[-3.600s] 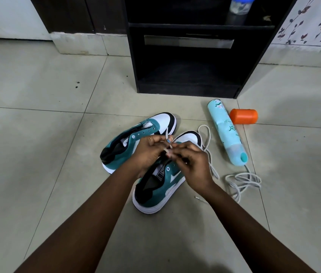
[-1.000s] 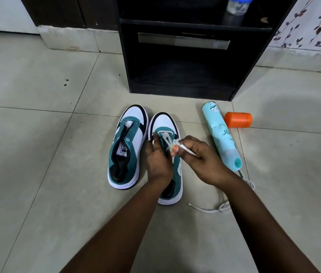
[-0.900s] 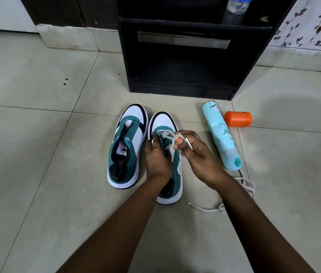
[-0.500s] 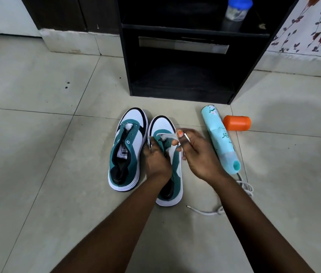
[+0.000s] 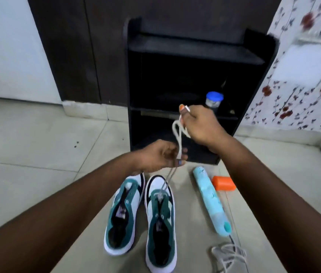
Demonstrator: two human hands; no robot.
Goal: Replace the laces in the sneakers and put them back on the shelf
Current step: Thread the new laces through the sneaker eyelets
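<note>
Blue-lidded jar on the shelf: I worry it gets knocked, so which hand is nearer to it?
Right. The right hand appears just beside the jar, gripping the lace; the left hand is lower, further left.

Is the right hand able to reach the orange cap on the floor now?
Probably not at once. The right hand is raised and pinches the white lace, which the left hand also holds. The floor around the orange cap is free, beside the blue can.

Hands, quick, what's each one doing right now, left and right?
Left hand: closed, pinching the white lace coming up from the right sneaker.
Right hand: closed, holding the upper end of the same lace.
</note>
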